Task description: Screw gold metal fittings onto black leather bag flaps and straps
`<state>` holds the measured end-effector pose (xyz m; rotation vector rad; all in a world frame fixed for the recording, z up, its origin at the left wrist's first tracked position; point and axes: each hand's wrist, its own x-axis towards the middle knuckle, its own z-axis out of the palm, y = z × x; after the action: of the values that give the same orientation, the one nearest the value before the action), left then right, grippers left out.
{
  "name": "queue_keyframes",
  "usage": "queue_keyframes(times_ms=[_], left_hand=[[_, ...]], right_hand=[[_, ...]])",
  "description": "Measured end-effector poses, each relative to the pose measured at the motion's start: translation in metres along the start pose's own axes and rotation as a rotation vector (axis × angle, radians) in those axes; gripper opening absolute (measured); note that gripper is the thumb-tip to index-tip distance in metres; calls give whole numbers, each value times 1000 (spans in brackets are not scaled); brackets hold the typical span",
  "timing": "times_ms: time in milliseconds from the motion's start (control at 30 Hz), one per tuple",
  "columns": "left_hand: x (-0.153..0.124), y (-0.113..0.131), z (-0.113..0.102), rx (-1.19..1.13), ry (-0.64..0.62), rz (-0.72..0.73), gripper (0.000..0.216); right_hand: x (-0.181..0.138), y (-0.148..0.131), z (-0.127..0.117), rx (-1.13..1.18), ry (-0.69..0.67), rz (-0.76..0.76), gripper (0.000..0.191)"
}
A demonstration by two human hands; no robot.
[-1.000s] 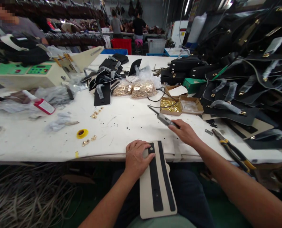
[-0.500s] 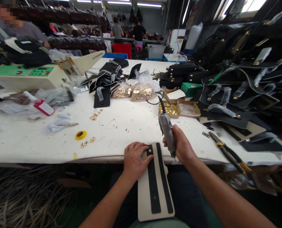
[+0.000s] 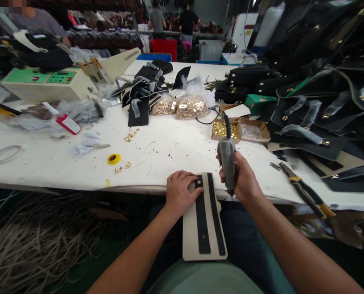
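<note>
A cream panel with two black strips (image 3: 204,222) lies from the table's front edge down over my lap. My left hand (image 3: 180,192) rests on its top end, fingers curled over the left strip by a small stud. My right hand (image 3: 242,179) grips a grey corded power screwdriver (image 3: 227,162), held upright with its tip pointing down just right of the panel's top. Its black coiled cord runs back toward a cardboard box of gold hardware (image 3: 224,130).
Yellow-handled pliers (image 3: 306,192) lie on the white table (image 3: 157,151) at right. Black bag panels (image 3: 319,106) are heaped along the right. Bags of gold fittings (image 3: 191,107), a yellow tape roll (image 3: 114,159) and a beige machine (image 3: 47,83) sit farther back. Other people work behind.
My right hand picked the screwdriver up from lying on the table, turned it upright and brought it beside the panel's top. My left hand stayed on the panel.
</note>
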<state>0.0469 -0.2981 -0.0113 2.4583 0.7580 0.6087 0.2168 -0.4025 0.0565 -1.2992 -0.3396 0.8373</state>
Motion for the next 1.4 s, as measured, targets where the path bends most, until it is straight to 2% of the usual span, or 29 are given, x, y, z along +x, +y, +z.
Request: queue_keyframes(times_ms=[200, 267, 367, 433, 567, 767, 967, 1400], left_hand=[[-2, 1, 1, -6, -23, -17, 29], [-3, 1, 2, -15, -22, -17, 28], [-4, 0, 4, -28, -11, -16, 29], [-4, -1, 4, -35, -10, -11, 30], [-4, -1, 3, -43, -19, -6, 29], [-2, 1, 1, -54, -51, -34, 31], [-2, 2, 1, -65, -59, -42, 29], [-2, 0, 1, -72, -69, -46, 29]], right_hand=[[-13, -7, 6, 23, -69, -105, 63], [-16, -6, 12, 26, -42, -180, 53], [-15, -3, 24, 22, 94, -344, 33], [-10, 0, 32, 8, 116, -415, 32], [1, 9, 46, -31, 46, -420, 34], [9, 22, 56, -132, 86, -504, 35], [11, 28, 59, -161, 20, -566, 37], [13, 31, 58, -217, -17, -564, 32]])
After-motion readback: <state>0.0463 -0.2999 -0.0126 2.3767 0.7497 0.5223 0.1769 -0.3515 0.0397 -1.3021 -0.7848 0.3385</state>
